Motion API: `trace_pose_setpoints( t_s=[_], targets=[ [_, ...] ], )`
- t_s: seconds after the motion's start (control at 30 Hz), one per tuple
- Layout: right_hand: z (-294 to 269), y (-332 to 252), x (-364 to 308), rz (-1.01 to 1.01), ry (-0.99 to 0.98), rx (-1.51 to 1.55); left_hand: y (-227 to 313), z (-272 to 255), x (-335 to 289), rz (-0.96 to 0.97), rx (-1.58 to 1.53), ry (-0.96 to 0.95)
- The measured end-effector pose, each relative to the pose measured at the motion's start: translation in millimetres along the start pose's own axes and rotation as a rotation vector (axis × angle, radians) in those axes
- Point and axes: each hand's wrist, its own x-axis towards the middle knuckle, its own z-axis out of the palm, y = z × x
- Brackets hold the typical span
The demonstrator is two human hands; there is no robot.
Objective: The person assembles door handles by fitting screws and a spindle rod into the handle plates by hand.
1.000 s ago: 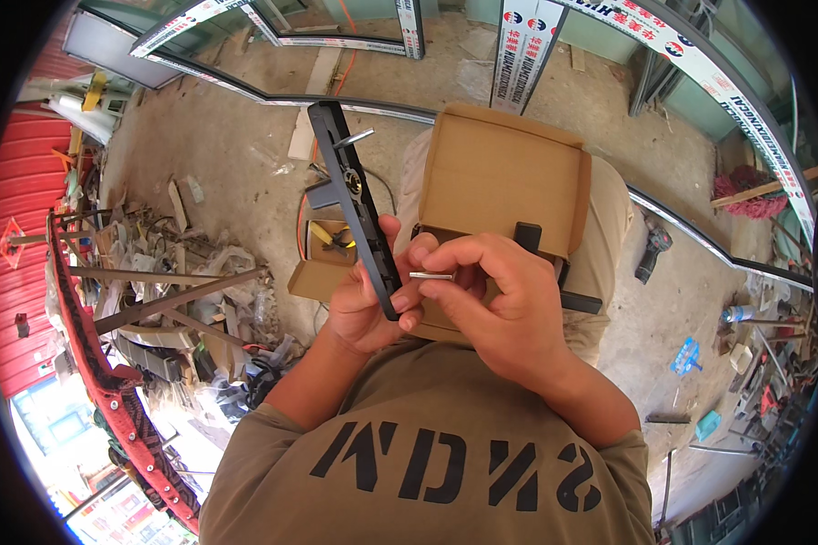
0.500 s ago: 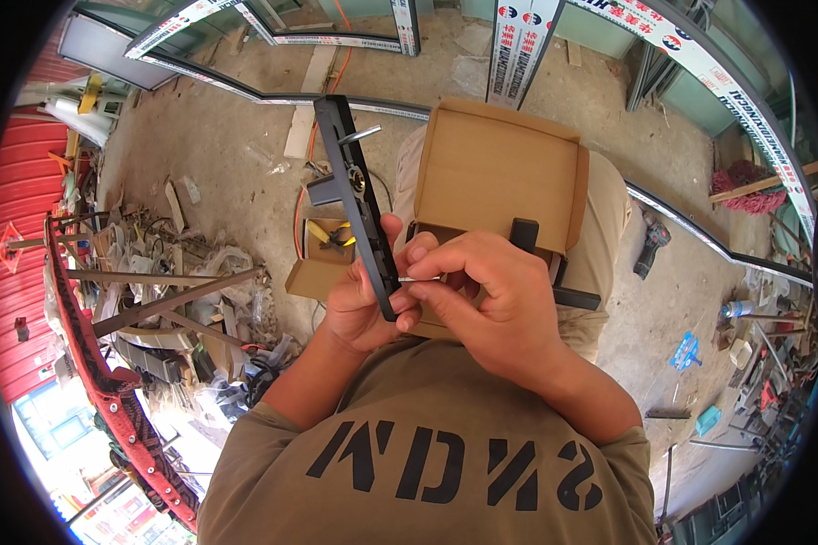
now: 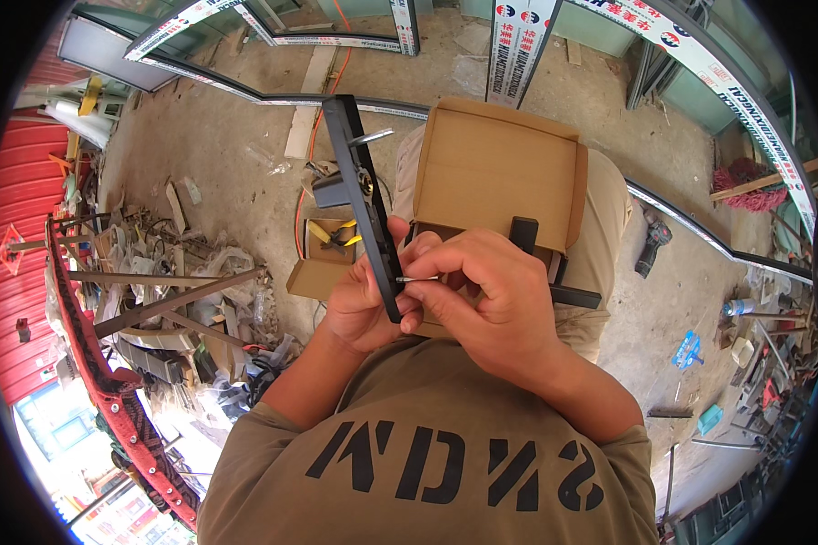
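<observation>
My left hand [image 3: 359,309] grips the lower end of a long black door handle plate [image 3: 359,177], held upright and slightly tilted. A silver rod [image 3: 373,136] sticks out of its upper part, and a metal ring sits at its middle. Between the thumb and finger of my right hand [image 3: 500,295] is a thin metal screw [image 3: 418,279], its tip at the plate's lower end. The fingertips partly hide the screw. On my lap lies an open cardboard box [image 3: 500,173], with another black handle part [image 3: 575,297] beside my right hand.
A small carton [image 3: 323,280] with yellow-handled pliers [image 3: 339,234] stands on the floor at left. Long wrapped frames [image 3: 518,50] stretch across the far side. A power drill [image 3: 652,245] lies to the right. Scrap and plastic pile up around a metal rack [image 3: 164,304] at left.
The plate has shifted slightly to the right, along with its rod. The screw's tip now shows more clearly against the plate; both hands keep their grips.
</observation>
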Motion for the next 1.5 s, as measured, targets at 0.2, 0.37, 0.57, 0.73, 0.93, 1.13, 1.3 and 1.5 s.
trace_pose_setpoints(
  t_s=[0.2,0.37,0.57,0.73,0.93,1.13,1.3,1.5],
  targets=[
    [-4,2,1,-0.1,-0.014,-0.186,2,-3,2,-0.014,0.049,-0.057],
    [-6,2,-1,-0.145,-0.029,-0.214,1,-1,4,-0.008,0.062,-0.052],
    [-4,6,-1,-0.199,-0.023,-0.262,1,-3,2,-0.017,0.026,-0.049],
    [-8,5,-2,-0.248,-0.037,-0.365,2,-1,4,-0.015,0.042,-0.049],
    [-7,5,-2,-0.234,-0.047,-0.326,-1,6,4,0.005,0.035,0.017],
    [-5,6,-3,-0.12,-0.016,-0.148,-2,8,6,0.02,-0.003,0.073],
    [-5,11,-3,-0.282,0.047,-0.224,-3,5,7,0.012,0.048,-0.016],
    [-2,15,1,-0.329,0.071,-0.237,-3,14,7,0.014,0.02,0.102]
  ],
)
